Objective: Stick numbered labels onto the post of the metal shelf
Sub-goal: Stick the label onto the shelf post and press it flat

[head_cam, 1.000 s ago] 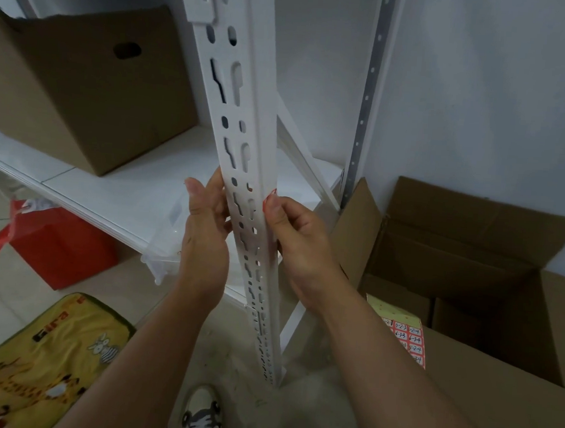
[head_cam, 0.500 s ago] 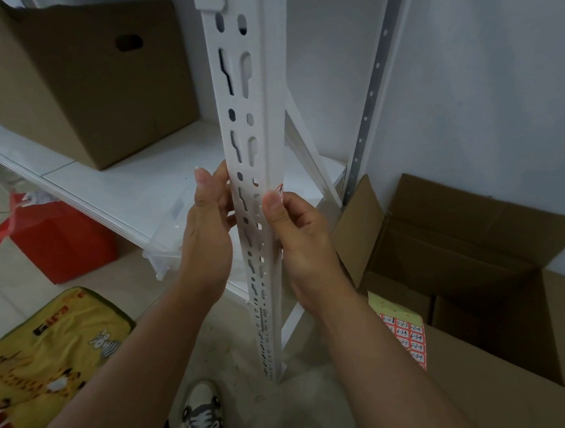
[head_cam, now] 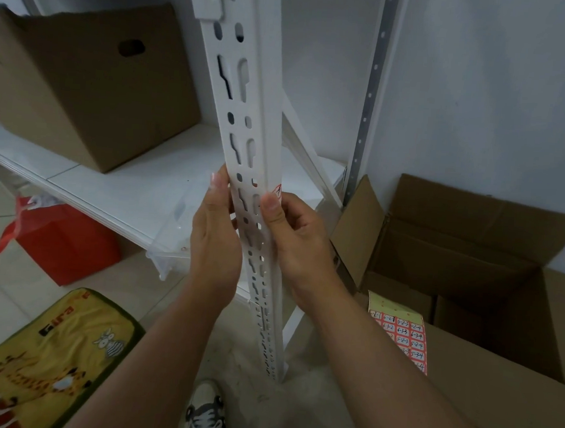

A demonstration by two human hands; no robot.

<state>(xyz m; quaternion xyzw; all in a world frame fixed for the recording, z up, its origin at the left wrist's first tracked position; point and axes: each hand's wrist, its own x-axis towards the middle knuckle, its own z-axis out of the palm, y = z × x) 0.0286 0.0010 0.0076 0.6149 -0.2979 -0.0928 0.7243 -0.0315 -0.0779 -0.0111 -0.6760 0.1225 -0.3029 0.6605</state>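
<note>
The white slotted shelf post (head_cam: 245,111) runs from the top of the view down to the floor. A small red-and-white numbered label (head_cam: 277,191) sits on the post's right face, just above my right thumb. My right hand (head_cam: 293,238) grips the post from the right, thumb pressed on its front beside the label. My left hand (head_cam: 216,236) rests against the post's left side, its fingers upright along the edge. A sheet of red numbered labels (head_cam: 401,335) lies on the flap of the cardboard box at the right.
A white shelf board (head_cam: 126,186) carries a brown box (head_cam: 83,83). An open cardboard box (head_cam: 470,277) stands at the right. A red bag (head_cam: 65,242) and a yellow cushion (head_cam: 47,357) lie on the floor at left. My shoe (head_cam: 205,412) is below.
The label has come into view above my right thumb, which has shifted onto the post's front. Both hands stay at about the same height on the post.
</note>
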